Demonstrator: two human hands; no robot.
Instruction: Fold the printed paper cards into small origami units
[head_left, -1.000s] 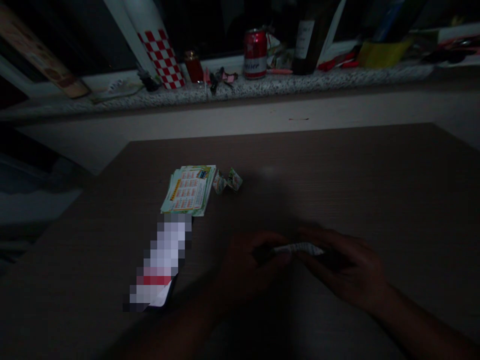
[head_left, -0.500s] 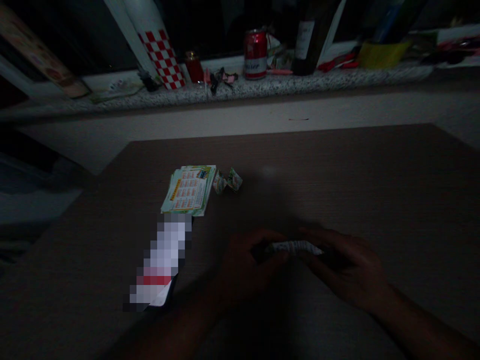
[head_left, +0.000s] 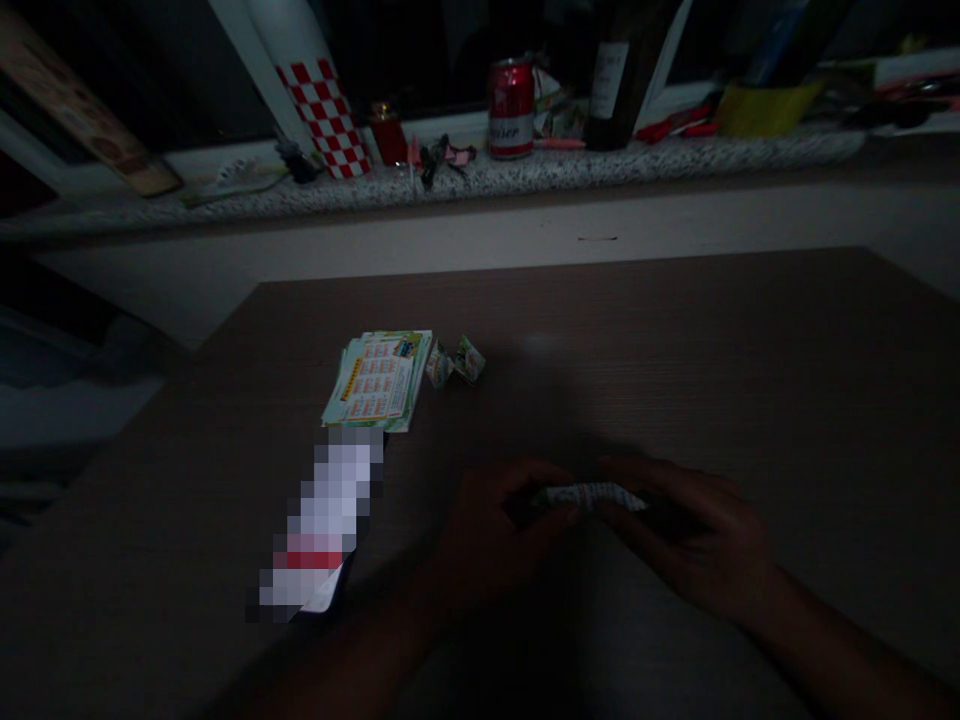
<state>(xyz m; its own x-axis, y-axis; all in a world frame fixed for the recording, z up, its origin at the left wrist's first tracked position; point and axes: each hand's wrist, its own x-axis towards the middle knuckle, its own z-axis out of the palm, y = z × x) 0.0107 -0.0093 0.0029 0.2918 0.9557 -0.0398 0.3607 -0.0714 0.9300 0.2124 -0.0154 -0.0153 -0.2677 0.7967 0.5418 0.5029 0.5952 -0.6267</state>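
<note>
In dim light, my left hand [head_left: 491,535] and my right hand [head_left: 694,540] meet low over a dark wooden table [head_left: 675,350]. Both pinch a small folded strip of printed paper [head_left: 592,495] between their fingertips, the left at its left end and the right at its right end. Farther up the table lies a stack of printed paper sheets [head_left: 379,380]. Two small folded paper pieces [head_left: 455,362] sit just right of the stack.
A blurred-out flat object [head_left: 319,525] lies left of my left hand. Behind the table, a speckled stone ledge [head_left: 525,175] carries a red can [head_left: 511,107], a dark bottle [head_left: 615,80], a red-and-white checked tube [head_left: 315,95] and assorted clutter.
The paper strip has shifted very slightly between my fingertips; both hands stay in nearly the same place.
</note>
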